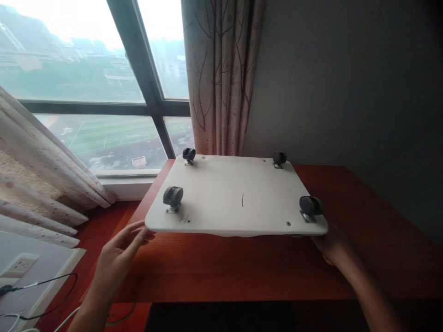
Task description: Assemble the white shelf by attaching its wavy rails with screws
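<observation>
A white rectangular board (224,193) lies upside down on a reddish wooden table (221,272), with a black caster wheel (173,197) at each corner pointing up. My left hand (121,251) reaches to the board's near left corner, fingers stretched and touching its edge. My right hand (334,244) is under the near right corner beside another caster (310,206); its fingers are hidden beneath the board. The near edge looks slightly raised off the table.
A patterned curtain (221,78) hangs behind the board against a grey wall. A large window (97,87) is at the left with more curtain below. A wall socket (20,265) and cables (41,295) sit at the lower left.
</observation>
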### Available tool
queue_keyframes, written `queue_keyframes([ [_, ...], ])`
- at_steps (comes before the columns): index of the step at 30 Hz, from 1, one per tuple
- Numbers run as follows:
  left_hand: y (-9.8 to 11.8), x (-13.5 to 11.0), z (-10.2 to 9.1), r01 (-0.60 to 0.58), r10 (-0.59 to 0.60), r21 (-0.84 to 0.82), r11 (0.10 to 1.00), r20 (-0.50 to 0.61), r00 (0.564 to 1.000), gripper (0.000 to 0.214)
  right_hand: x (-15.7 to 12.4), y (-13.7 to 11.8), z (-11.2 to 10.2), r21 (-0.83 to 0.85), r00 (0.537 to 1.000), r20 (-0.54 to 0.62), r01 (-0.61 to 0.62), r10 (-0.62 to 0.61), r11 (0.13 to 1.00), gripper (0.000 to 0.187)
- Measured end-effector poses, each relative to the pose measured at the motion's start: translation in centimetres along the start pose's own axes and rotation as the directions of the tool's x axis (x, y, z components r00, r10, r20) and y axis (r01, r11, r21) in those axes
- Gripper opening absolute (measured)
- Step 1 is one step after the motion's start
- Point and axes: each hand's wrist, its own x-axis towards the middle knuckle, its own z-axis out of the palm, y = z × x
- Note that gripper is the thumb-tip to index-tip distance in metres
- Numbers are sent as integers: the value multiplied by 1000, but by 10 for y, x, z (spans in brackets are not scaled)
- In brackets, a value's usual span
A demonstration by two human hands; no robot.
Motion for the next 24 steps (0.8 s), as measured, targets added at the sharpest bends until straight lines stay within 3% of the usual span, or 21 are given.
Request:
queue_keyframes([
  [4,11,24,-5,10,-10,4,1000,-56,998,52,-1,-1,-6,35,998,40,-47,45,998,51],
  [7,23,48,-4,27,-33,-84,996,-68,997,56,4,3,-17,83,995,35,-101,99,991,53],
  [11,33,91,6,135,-125,-176,975,69,990,60,29,6,-36,254,961,-18,-263,277,931,53],
  [14,38,124,19,204,-151,-193,960,257,954,59,59,0,-43,547,935,107,-340,338,765,48],
  [16,41,141,27,241,-132,-205,949,435,891,58,79,-7,-42,683,928,192,-359,318,636,41],
  [18,46,154,34,258,-115,-203,945,529,840,59,95,-15,-37,769,926,260,-370,273,522,35],
  [21,50,165,38,264,-113,-195,944,561,820,55,111,-26,-31,837,920,355,-392,166,382,31],
  [24,50,170,39,262,-115,-191,946,557,822,48,119,-34,-33,859,916,394,-398,81,322,27],
])
